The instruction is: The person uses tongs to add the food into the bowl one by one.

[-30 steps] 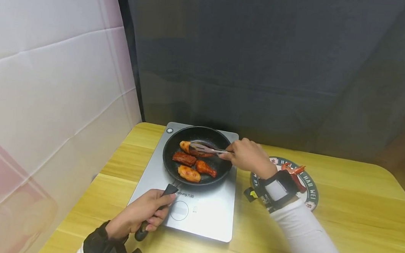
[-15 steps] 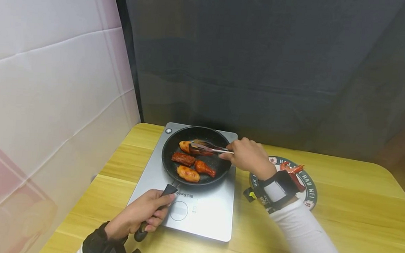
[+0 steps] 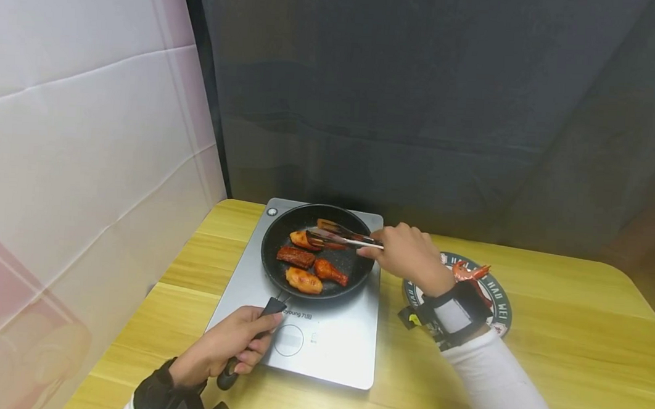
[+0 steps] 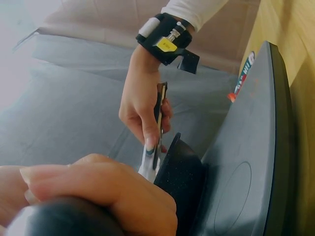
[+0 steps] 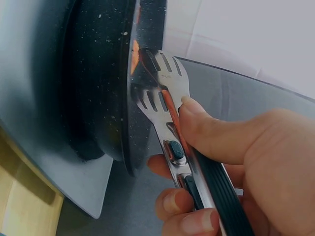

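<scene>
My left hand (image 3: 242,339) grips the black handle (image 3: 228,375) of a frying pan (image 3: 272,245), which sits on a silver induction cooker (image 3: 347,354). My right hand (image 3: 405,252) holds metal tongs (image 5: 170,81) with slotted ends and black grips, thumb on one arm and fingers on the other. Their ends reach into the pan's far side, spread apart, right at a chicken wing (image 3: 299,238). Nearer lie a rib piece (image 3: 296,256), a drumstick (image 3: 331,271) and a second wing (image 3: 304,280). In the left wrist view, the left hand covers the handle's near part.
A round plate (image 3: 502,306) with a lettered rim lies to the right on the wooden table (image 3: 565,340), partly behind the right wrist. It bears a red prawn (image 3: 468,271) and a dark red piece. A dark curtain (image 3: 421,110) hangs behind; a pale one (image 3: 85,155) stands left.
The tongs' arms have spread wider apart over the pan, and the right hand has shifted slightly right. The left hand keeps its grip on the handle; the food has stayed about where it was.
</scene>
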`<state>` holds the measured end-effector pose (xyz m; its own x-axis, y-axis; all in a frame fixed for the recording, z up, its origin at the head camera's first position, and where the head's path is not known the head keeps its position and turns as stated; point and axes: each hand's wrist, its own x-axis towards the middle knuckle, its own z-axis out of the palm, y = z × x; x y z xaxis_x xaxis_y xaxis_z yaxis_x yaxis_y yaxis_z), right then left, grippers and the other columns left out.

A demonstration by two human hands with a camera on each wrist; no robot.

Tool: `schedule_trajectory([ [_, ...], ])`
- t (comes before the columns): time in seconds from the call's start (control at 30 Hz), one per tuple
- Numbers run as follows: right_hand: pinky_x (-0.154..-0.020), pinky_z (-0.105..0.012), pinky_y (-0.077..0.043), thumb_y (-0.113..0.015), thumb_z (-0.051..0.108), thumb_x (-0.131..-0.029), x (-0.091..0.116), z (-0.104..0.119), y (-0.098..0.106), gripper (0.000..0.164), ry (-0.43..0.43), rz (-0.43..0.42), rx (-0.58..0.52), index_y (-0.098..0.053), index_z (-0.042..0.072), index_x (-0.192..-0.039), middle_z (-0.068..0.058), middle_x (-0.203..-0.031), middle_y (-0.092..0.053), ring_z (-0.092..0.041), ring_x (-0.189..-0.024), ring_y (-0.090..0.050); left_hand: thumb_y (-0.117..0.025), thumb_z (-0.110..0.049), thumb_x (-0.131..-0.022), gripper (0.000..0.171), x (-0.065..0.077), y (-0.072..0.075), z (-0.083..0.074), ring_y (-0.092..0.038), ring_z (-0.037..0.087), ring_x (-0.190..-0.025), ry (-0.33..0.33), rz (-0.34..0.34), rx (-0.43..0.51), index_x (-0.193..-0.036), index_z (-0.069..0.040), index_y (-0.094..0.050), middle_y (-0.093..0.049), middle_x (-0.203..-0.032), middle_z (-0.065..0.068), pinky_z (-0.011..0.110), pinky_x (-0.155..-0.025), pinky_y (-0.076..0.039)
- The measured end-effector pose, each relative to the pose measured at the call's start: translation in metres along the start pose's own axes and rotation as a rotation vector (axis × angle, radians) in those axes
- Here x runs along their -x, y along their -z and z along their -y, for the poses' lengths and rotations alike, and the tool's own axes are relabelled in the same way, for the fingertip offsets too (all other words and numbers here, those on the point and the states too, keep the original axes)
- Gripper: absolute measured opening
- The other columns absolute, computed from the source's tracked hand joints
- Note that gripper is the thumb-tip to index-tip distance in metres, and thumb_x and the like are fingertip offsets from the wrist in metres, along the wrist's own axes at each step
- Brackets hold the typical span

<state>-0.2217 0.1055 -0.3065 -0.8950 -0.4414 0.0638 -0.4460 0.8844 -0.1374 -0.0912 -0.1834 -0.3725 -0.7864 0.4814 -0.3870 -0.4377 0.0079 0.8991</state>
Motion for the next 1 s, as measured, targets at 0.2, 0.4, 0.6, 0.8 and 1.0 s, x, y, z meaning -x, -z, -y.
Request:
schedule_trajectory([
  [0.2,-0.039,-0.03,-0.032,-0.063,0.053,-0.087,0.013,-0.012,0.003,0.045,-0.003,-0.048,0.012,-0.069,0.012,-0.105,-0.001,-0.064,-0.052,-0.019,-0.053,-0.048,-0.046,-0.026,-0.102,0.029,0.0,-0.001,-0.001,-0.024,0.004,-0.038,0.008,-0.002,-0.004,-0.082,-0.007,-0.036,-0.027,-0.056,-0.006,0.018,-0.032,-0.023],
  [0.4,-0.039,-0.029,-0.027,-0.062,0.051,-0.089,0.034,-0.027,0.004,0.045,-0.022,-0.086,-0.046,-0.068,0.011,-0.11,0.002,-0.057,-0.039,-0.016,-0.051,-0.04,-0.047,-0.027,-0.102,0.031,0.001,0.001,-0.001,-0.025,0.004,-0.038,0.008,0.004,0.004,-0.081,-0.007,-0.037,-0.028,-0.056,-0.006,0.018,-0.032,-0.023],
  [0.6,-0.041,-0.029,-0.028,-0.062,0.047,-0.09,0.058,-0.04,0.007,0.039,-0.103,-0.1,-0.087,-0.067,0.013,-0.107,0.002,-0.058,-0.04,-0.017,-0.054,-0.042,-0.046,-0.026,-0.102,0.029,0.002,0.0,-0.002,-0.024,0.004,-0.038,0.009,0.008,0.003,-0.081,-0.007,-0.037,-0.028,-0.056,-0.005,0.018,-0.032,-0.023],
  [0.8,-0.042,-0.03,-0.031,-0.058,0.053,-0.09,0.082,-0.056,0.009,0.052,-0.145,-0.125,-0.081,-0.065,0.009,-0.117,0.001,-0.058,-0.042,-0.019,-0.057,-0.046,-0.045,-0.024,-0.102,0.029,0.002,0.0,-0.002,-0.024,0.003,-0.038,0.013,0.013,0.012,-0.08,-0.007,-0.037,-0.028,-0.056,-0.006,0.018,-0.032,-0.023],
  [1.0,-0.049,-0.039,-0.044,-0.055,0.057,-0.091,0.104,-0.078,0.004,0.063,-0.173,-0.127,-0.081,-0.062,0.003,-0.122,-0.009,-0.076,-0.064,-0.028,-0.068,-0.058,-0.044,-0.025,-0.103,0.03,0.002,0.001,-0.001,-0.025,0.004,-0.038,0.029,0.007,0.018,-0.081,-0.007,-0.036,-0.027,-0.056,-0.006,0.018,-0.032,-0.024],
])
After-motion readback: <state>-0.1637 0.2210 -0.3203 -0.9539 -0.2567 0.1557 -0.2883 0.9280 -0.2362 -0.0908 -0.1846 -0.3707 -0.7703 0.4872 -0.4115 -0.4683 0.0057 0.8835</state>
